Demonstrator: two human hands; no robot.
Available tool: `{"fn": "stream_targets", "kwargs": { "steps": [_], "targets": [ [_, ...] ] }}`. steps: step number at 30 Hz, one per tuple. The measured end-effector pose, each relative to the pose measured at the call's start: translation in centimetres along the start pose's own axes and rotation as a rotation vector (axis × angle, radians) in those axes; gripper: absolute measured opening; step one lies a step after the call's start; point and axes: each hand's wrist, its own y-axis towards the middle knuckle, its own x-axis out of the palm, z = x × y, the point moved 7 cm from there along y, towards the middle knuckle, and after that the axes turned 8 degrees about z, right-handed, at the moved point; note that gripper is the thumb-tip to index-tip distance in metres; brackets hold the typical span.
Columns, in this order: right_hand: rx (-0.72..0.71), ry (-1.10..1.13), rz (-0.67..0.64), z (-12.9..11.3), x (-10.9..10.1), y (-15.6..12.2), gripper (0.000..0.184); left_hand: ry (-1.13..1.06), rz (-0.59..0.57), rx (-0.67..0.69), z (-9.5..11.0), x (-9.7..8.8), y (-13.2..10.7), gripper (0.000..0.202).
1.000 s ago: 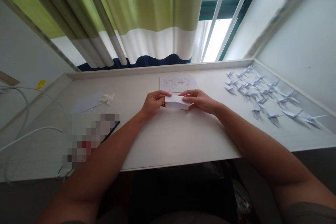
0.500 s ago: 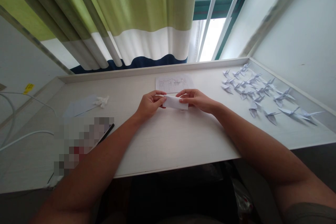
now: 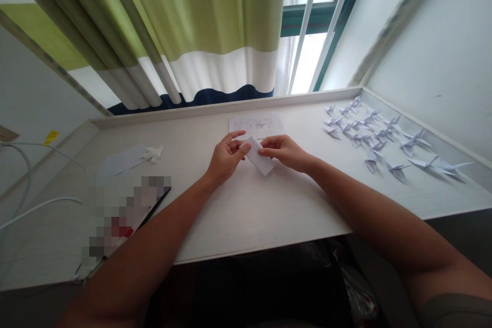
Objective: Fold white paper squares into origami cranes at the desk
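Observation:
Between my two hands is a small folded piece of white paper, held tilted above the white desk. My left hand pinches its upper left part between thumb and fingers, with the index finger raised. My right hand grips the right side, thumb on the front and fingers curled behind. Just beyond my hands lies a printed sheet with a table on it. Several white paper cranes stand on the right side of the desk.
On the left of the desk are white sheets with a crumpled white tissue on them. Nearer is a flat dark-edged thing, partly blurred out. White cables run along the left. A raised rim borders the back, before a curtain.
The folded paper has turned from nearly level to a slant, its lower end now pointing down and right. Both hands have shifted their hold slightly, and the view has tilted a little.

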Motion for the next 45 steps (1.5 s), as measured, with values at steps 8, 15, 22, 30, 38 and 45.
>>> {"fn": "stream_targets", "kwargs": {
  "steps": [8, 15, 22, 30, 38, 45],
  "targets": [
    [-0.029, 0.068, 0.076, 0.2, 0.0, 0.1, 0.040, 0.024, 0.029, -0.055, -0.2, 0.1, -0.3, 0.032],
    [-0.110, 0.064, 0.100, -0.6, 0.0, 0.0, 0.047, 0.077, -0.038, -0.006, 0.0, 0.6, -0.5, 0.031],
    [-0.147, 0.059, 0.146, -0.7, -0.1, 0.0, 0.050, 0.092, -0.042, -0.029, 0.2, 0.7, -0.6, 0.032],
    [-0.162, 0.027, 0.163, -1.2, 0.0, -0.3, 0.053, 0.092, -0.065, 0.001, 0.1, 0.8, -0.5, 0.037],
    [-0.183, -0.014, 0.196, -1.0, 0.2, -0.1, 0.058, 0.027, -0.033, -0.036, -0.3, 0.9, -0.5, 0.042],
    [-0.254, -0.171, 0.149, -1.2, 0.6, -0.2, 0.065, 0.073, 0.023, -0.022, -0.1, 0.3, -0.3, 0.035]
  ]
}}
